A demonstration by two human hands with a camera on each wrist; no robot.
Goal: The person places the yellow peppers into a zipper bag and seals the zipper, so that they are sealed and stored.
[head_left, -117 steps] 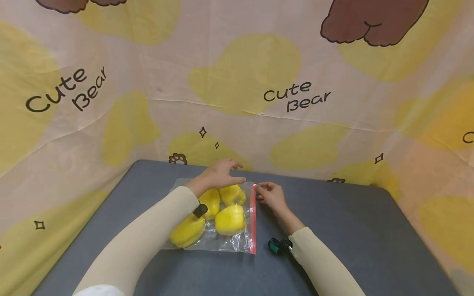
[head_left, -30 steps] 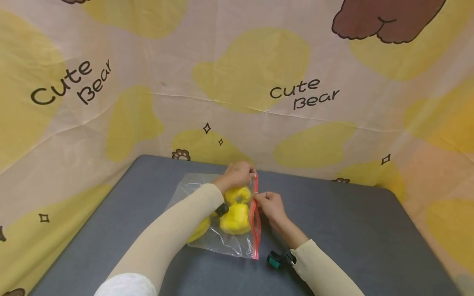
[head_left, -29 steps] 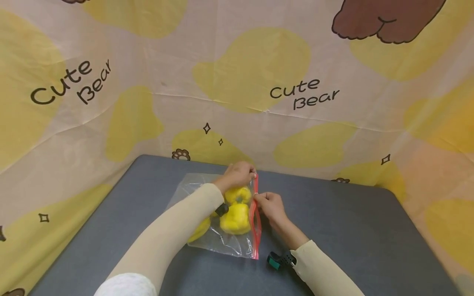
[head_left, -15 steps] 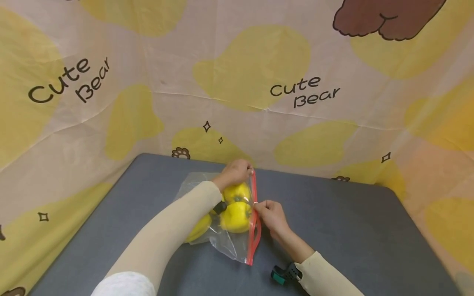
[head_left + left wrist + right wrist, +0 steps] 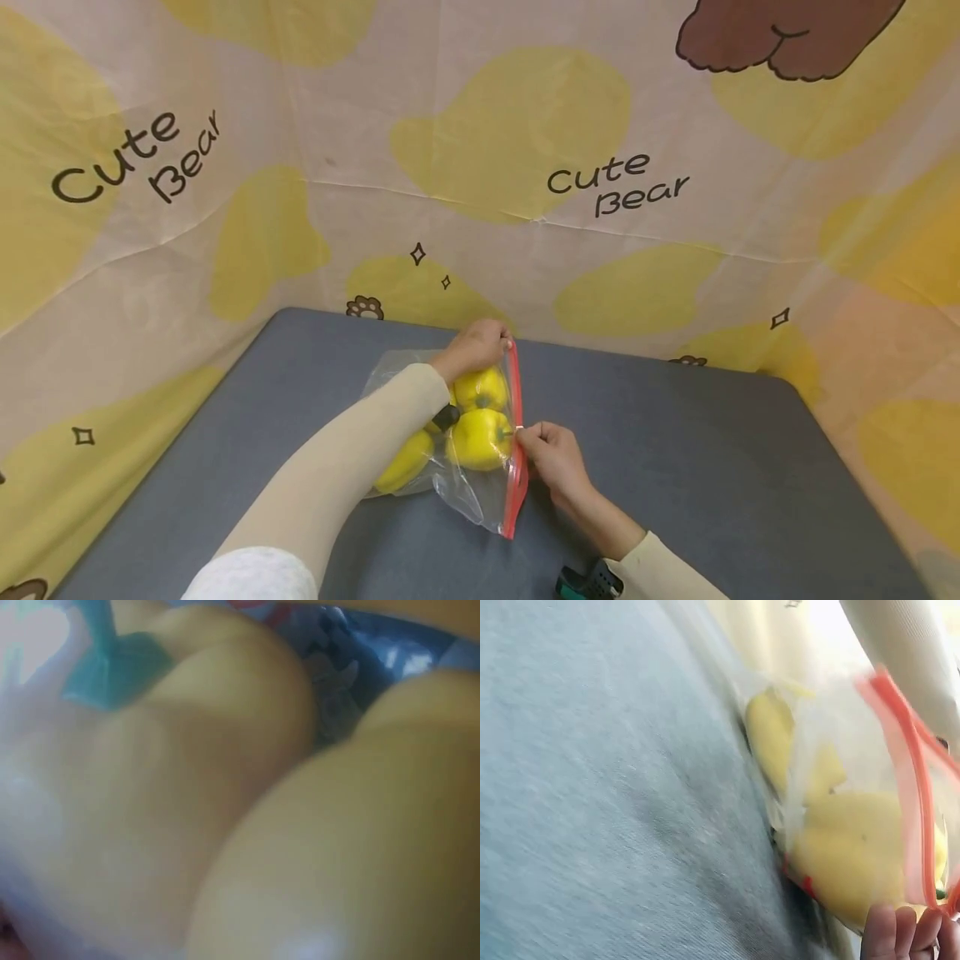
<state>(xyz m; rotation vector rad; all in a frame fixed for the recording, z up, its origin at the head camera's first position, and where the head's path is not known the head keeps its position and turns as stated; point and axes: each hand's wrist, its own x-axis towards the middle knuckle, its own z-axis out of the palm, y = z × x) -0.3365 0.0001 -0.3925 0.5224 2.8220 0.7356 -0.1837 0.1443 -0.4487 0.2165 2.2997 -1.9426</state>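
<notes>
A clear zip bag (image 5: 468,492) with a red zip strip (image 5: 515,387) along its right edge lies on the table, holding several yellow bell peppers (image 5: 478,440). My left hand (image 5: 477,346) pinches the far end of the strip. Partway along it, my right hand (image 5: 558,458) pinches the small white slider (image 5: 518,428). Nearer me, below the slider, the two sides of the strip stand apart, as the right wrist view also shows with the orange-looking strip (image 5: 909,787). Close up, the left wrist view shows a pepper with a green stem (image 5: 112,671).
The grey table (image 5: 675,467) has a rounded far right corner. Behind it hangs a printed cloth (image 5: 480,150), close to the table's far edge. A black band with a teal part (image 5: 588,583) sits at my right wrist.
My right hand has moved along the strip toward me with the slider, from near the far end to about the middle. My left hand came to the strip's far end and stays there.
</notes>
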